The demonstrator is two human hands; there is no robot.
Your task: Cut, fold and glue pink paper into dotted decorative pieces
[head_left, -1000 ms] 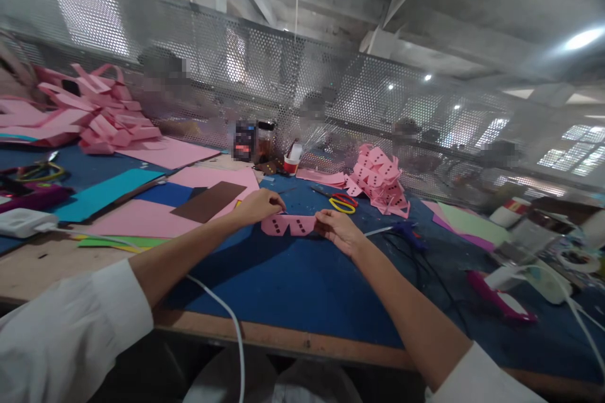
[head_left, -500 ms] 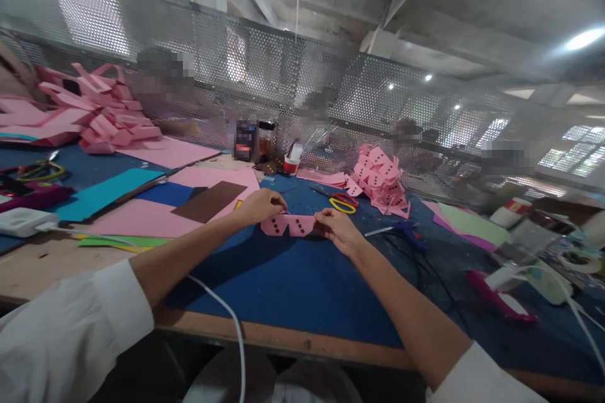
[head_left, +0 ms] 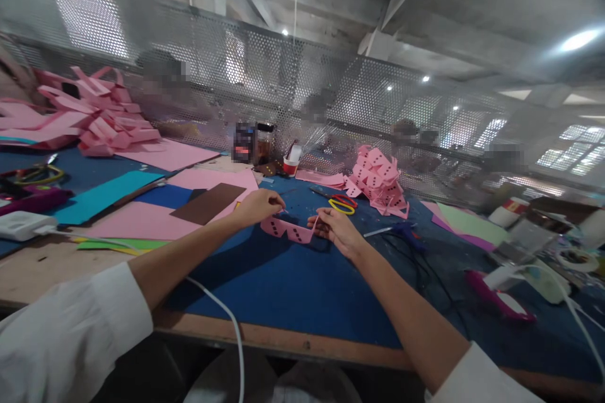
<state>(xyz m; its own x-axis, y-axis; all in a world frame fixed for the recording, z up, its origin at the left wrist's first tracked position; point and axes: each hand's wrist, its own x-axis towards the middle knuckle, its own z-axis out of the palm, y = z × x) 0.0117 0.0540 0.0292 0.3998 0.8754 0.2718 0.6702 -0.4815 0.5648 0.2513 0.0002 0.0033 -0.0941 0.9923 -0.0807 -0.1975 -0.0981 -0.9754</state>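
Note:
A pink paper strip (head_left: 289, 230) with small dark squares on it sits over the blue mat (head_left: 293, 277), held at both ends. My left hand (head_left: 258, 206) pinches its left end with fingers closed. At the strip's right end my right hand (head_left: 335, 228) grips with closed fingers and lifts that end off the mat, so the strip is bent and tilted. Yellow and red scissors (head_left: 341, 203) lie just beyond my right hand.
A heap of pink cut pieces (head_left: 378, 181) lies behind the scissors, and another pink pile (head_left: 94, 116) at the far left. Coloured sheets (head_left: 155, 198), a white cable (head_left: 222, 308), glue guns (head_left: 496, 296) and jars (head_left: 255, 141) crowd the bench below a perforated metal screen (head_left: 302, 88).
The strip lay flat between both hands before. Now my right hand has shifted left and raised its end, folding the strip and shortening it.

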